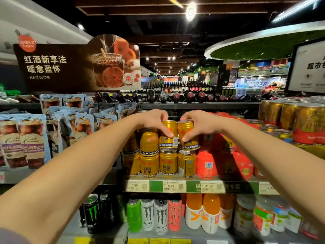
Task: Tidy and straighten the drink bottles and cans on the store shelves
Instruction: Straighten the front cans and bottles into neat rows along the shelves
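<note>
Gold Red Bull cans stand two layers high on the middle shelf (175, 186). My left hand (154, 120) grips an upper-layer gold can (168, 138), fingers over its top and thumb down its front. My right hand (198, 125) grips the neighbouring upper gold can (189, 143), which tilts to the right above the lower row (168, 164). Another upper can (149, 140) stands upright to the left of my left hand.
Red packs (207, 164) sit right of the gold cans. Monster cans (154, 215) and orange bottles (210, 213) fill the shelf below. Coffee pouches (31, 141) hang at left, more gold cans (290, 117) at right, wine bottles (175, 96) on top.
</note>
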`<state>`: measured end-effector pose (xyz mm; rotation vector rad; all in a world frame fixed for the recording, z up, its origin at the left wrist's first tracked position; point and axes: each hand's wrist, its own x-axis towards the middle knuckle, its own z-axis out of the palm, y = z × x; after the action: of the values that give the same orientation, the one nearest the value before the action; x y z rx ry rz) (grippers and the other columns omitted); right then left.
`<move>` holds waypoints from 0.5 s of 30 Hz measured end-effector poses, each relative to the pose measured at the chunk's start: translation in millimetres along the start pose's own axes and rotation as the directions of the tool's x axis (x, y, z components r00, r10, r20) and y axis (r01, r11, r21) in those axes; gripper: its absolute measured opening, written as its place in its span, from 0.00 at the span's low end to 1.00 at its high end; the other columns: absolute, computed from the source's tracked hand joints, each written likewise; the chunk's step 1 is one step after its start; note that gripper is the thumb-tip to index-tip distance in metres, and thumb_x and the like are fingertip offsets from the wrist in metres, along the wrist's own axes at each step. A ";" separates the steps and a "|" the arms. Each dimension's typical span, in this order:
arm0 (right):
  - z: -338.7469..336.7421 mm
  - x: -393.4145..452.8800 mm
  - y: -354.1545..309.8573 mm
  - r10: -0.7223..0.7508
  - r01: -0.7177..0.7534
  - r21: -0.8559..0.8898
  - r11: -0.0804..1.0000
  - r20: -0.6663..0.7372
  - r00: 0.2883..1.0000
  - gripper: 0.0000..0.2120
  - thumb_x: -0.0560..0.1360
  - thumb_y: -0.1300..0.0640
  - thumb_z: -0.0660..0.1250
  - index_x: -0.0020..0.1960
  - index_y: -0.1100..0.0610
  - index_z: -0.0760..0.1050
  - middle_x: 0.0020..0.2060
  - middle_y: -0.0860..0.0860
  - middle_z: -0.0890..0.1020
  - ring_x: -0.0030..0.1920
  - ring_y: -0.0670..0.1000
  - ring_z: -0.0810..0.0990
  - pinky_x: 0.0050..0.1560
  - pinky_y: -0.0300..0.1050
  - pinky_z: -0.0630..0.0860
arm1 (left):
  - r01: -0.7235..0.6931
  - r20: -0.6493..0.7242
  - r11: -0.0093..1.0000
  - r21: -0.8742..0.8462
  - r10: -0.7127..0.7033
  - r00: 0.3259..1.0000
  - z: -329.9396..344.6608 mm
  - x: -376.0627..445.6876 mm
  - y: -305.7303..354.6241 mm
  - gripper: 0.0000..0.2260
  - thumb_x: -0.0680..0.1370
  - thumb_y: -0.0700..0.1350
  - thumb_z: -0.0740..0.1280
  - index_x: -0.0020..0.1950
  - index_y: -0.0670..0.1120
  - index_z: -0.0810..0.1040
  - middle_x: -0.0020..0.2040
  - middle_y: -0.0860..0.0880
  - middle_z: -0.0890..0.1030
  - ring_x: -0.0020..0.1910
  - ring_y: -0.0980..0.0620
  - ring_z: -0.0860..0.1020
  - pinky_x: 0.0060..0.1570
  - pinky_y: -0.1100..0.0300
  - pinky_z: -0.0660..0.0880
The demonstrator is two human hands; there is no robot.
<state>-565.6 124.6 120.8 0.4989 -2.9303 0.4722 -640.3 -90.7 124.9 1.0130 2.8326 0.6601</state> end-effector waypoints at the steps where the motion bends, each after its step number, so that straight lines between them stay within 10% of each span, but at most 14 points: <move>1: 0.3 0.0 1.3 -0.001 0.001 0.004 1.000 -0.005 1.000 0.32 0.61 0.47 0.83 0.59 0.52 0.74 0.52 0.46 0.81 0.52 0.50 0.81 0.50 0.43 0.76 | -0.018 -0.033 1.000 -0.006 0.018 0.999 1.9 -2.4 0.1 0.26 0.63 0.55 0.83 0.51 0.50 0.72 0.50 0.51 0.79 0.44 0.53 0.77 0.45 0.58 0.75; 5: 5.5 -4.6 -2.9 -0.014 0.012 -0.104 0.995 -0.012 1.000 0.40 0.60 0.43 0.82 0.67 0.51 0.70 0.60 0.49 0.78 0.59 0.51 0.77 0.60 0.51 0.75 | -0.019 -0.030 0.998 0.056 0.020 0.999 8.5 -10.8 4.3 0.37 0.64 0.56 0.82 0.69 0.49 0.71 0.58 0.54 0.77 0.50 0.57 0.77 0.46 0.63 0.72; 15: 15.6 -13.7 1.5 -0.004 -0.004 -0.177 0.984 -0.046 0.999 0.46 0.61 0.37 0.80 0.73 0.51 0.68 0.69 0.50 0.75 0.68 0.53 0.73 0.68 0.53 0.70 | -0.013 -0.135 0.980 0.200 0.040 0.990 23.0 -14.9 8.8 0.38 0.61 0.59 0.82 0.67 0.47 0.75 0.62 0.51 0.79 0.59 0.50 0.77 0.54 0.59 0.71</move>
<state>-554.5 125.0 103.2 0.4585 -2.8918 0.2161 -618.9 -85.3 106.4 1.0744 3.0615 0.4733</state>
